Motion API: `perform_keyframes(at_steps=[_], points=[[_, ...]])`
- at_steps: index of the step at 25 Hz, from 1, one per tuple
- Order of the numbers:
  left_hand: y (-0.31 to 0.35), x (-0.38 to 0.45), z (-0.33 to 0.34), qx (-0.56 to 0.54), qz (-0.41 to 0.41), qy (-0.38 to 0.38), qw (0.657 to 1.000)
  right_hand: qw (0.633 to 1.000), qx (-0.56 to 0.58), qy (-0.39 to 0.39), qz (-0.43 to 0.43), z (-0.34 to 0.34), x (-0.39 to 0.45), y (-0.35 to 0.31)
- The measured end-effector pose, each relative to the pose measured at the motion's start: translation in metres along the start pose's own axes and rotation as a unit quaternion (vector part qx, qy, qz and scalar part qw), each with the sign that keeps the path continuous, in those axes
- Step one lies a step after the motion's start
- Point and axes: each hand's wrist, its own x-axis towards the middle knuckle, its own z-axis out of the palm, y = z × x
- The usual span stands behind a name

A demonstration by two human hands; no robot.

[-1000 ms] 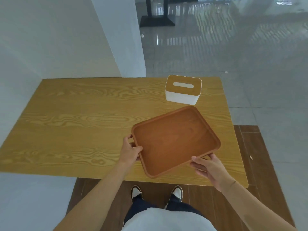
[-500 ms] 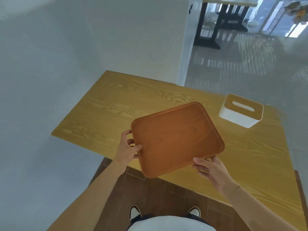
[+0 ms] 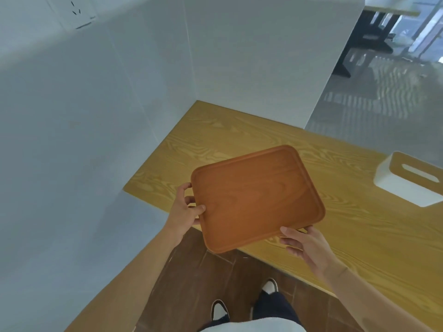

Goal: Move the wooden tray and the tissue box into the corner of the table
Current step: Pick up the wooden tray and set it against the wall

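Tray (image 3: 257,197) swung left, now aimed at the bench (image 3: 359,236) corner at 11 o'clock. Left hand (image 3: 184,212) and right hand (image 3: 304,243) fingers pinch its rim; I'd set it down next, with the tissue box (image 3: 410,182) waiting at 3 o'clock.

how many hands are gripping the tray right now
2. The left hand grips the tray at its left edge; the right hand grips its near right corner.

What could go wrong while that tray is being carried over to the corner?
The wooden tray is held off the table, tilted, only by its edges in the left hand and right hand; it might slip. Pushed far in, it could knock the walls at the corner.
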Motion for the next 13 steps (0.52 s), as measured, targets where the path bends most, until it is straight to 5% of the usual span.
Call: perform_keyframes(at_steps=[13], points=[[0.052,0.135,0.03,0.089,-0.006,-0.023,0.996,0.996,0.07,0.051,0.022,0.003,0.1,-0.044]])
